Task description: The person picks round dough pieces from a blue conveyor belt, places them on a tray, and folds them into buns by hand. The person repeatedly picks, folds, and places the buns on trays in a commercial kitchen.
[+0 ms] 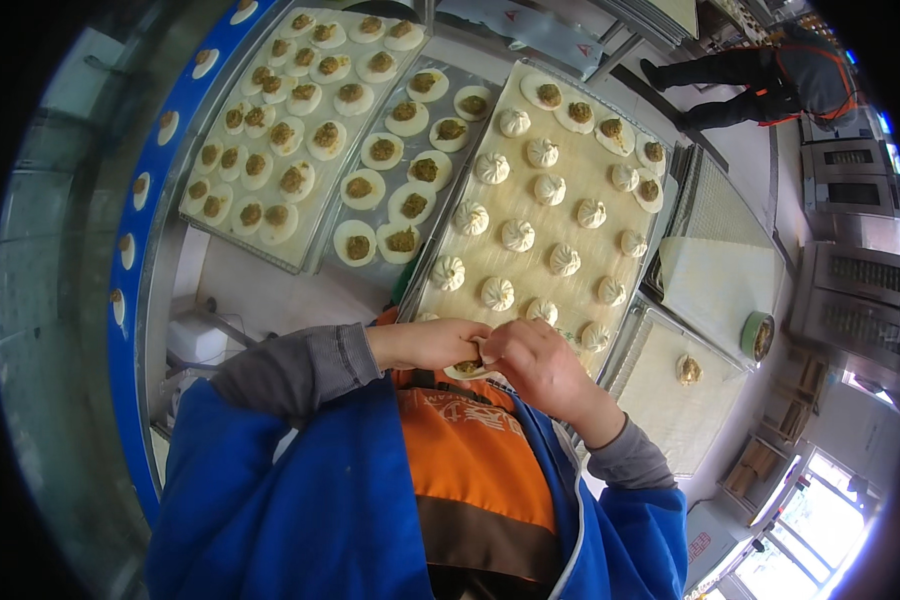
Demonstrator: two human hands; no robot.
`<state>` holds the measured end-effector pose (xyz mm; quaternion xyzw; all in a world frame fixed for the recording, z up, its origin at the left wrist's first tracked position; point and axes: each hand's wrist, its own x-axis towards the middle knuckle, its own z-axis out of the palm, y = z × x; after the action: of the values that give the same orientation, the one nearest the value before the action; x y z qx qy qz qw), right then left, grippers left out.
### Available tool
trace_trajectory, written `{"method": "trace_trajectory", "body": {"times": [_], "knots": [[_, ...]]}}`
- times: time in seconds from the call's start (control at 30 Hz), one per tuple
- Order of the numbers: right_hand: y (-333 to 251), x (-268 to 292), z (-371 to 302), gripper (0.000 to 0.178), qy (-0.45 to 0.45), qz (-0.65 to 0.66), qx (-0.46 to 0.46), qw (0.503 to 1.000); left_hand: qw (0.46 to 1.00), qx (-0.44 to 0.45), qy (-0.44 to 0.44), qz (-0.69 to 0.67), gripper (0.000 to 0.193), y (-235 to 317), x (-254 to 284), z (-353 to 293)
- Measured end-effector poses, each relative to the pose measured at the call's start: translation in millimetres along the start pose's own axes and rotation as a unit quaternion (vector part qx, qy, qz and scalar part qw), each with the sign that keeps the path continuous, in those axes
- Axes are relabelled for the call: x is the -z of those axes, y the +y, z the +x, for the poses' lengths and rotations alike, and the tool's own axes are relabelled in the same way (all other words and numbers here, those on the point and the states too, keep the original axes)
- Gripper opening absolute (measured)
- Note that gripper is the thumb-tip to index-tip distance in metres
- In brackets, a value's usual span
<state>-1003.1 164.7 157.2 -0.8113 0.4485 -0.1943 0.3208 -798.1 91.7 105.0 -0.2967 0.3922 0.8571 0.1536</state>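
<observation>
L grip & R grip both pinching the filled wrapper at its rim, it's btwn 'em, nr the tray w/ pleated buns

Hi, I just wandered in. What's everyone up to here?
A person holds an open dough round between the left hand and the right hand, fingers at its edge, filling showing. On the tray just ahead sit rows of pleated buns, with a few flat, filled rounds near its far end. More open rounds with filling lie on trays to the left.
</observation>
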Motion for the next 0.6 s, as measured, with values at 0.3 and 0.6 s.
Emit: {"method": "trace_trajectory", "body": {"times": [0.3, 0.6], "knots": [[13.8, -18.3, -1.4, 0.025, 0.087, 0.026, -0.090, 0.992, 0.983, -0.150, 0.100, 0.026, 0.055, -10.0, -10.0, 0.2], [10.0, -5.5, 12.9, 0.028, 0.055, -0.066, 0.011, 0.996, 0.986, -0.113, 0.112, -0.041, 0.042, -13.2, -8.1, 8.4]]}}
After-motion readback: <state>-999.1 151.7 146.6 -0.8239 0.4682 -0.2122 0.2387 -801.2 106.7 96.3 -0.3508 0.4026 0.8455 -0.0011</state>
